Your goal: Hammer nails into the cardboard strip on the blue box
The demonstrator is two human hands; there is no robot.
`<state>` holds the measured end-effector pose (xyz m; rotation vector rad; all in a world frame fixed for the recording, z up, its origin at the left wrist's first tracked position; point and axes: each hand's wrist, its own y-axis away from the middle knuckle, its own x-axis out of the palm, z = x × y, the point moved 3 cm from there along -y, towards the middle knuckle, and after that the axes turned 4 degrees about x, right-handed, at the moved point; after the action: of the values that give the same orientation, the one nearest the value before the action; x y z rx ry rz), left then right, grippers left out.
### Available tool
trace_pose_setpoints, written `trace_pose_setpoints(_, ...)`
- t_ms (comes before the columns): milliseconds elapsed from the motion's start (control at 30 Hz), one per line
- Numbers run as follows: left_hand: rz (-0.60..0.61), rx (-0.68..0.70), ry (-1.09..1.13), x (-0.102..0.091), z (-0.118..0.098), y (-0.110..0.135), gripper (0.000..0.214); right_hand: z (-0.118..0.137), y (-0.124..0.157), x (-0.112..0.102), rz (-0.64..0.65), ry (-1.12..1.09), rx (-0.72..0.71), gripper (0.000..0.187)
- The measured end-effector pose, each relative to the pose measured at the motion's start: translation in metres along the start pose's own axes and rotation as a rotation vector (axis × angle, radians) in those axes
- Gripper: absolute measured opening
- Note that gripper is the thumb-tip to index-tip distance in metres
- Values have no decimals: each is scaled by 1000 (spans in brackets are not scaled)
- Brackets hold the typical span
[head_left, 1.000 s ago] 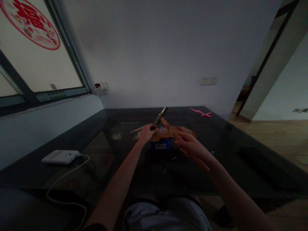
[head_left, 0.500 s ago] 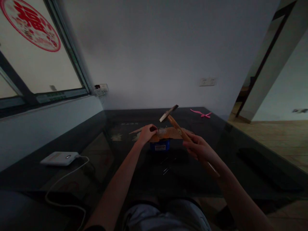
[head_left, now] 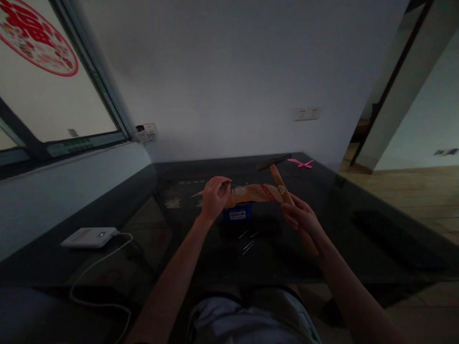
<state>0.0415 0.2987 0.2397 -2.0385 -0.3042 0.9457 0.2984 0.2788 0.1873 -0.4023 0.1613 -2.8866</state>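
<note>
My right hand point(head_left: 303, 217) is wrapped around the wooden handle of a hammer point(head_left: 281, 184), its dark head raised toward the far side of the table. My left hand point(head_left: 215, 197) is closed in a pinch at the left part of a brown patterned strip point(head_left: 256, 192) with a red band. What the fingertips pinch, if anything, is too small to make out. Under the strip sits a blue box point(head_left: 237, 212) with a white label. Several thin silvery nail-like pieces point(head_left: 248, 246) lie on the dark tabletop in front of the box.
A white power bank point(head_left: 89, 237) with a cable point(head_left: 89, 266) lies on the left of the glossy black table point(head_left: 143, 267). A pink ribbon-like item point(head_left: 301, 164) is at the far right corner. A dark flat object point(head_left: 398, 241) rests at the right.
The hammer has swung to the right, away from above the strip, and its head has turned. My left hand has shifted slightly left and up, still pinched. The view has moved a little.
</note>
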Motion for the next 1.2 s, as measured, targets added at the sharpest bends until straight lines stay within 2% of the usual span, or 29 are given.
trace_pose_setpoints(67, 121, 61, 15, 2, -22, 11, 16, -2, -3, -3, -15, -9, 5, 61)
trace_pose_setpoints(167, 490, 146, 118, 20, -40, 35, 16, -5, -5, -6, -25, -26, 1, 57)
trace_pose_setpoints(233, 716, 137, 127, 33, -38, 51, 12, -6, -5, -6, -18, -30, -2, 54)
trace_pose_setpoints(267, 791, 111, 104, 38, -34, 58, 11, -6, -5, -5, -16, -29, -1, 52)
trace_pose_setpoints(333, 863, 45, 48, 43, -24, 68, 10, -6, -5, -4, -16, -23, 7, 51)
trace_pose_setpoints(500, 883, -23, -75, 43, -7, 76, 14, -8, -5, -2, -27, -17, 4, 55)
trace_pose_setpoints(700, 876, -17, -221, 43, -3, 77, 3, -8, -4, -1, -9, 10, 6, 50)
trace_pose_setpoints(867, 879, -6, -243, 47, 2, 76, 7, -10, -4, -1, -10, -18, 14, 52)
trace_pose_setpoints(1033, 832, 13, 4, 46, 2, 71, 7, -9, -3, -1, -19, -19, 9, 52)
trace_pose_setpoints(1200, 784, -49, 288, 41, -9, 65, 10, -6, -1, 2, -9, 2, 22, 53)
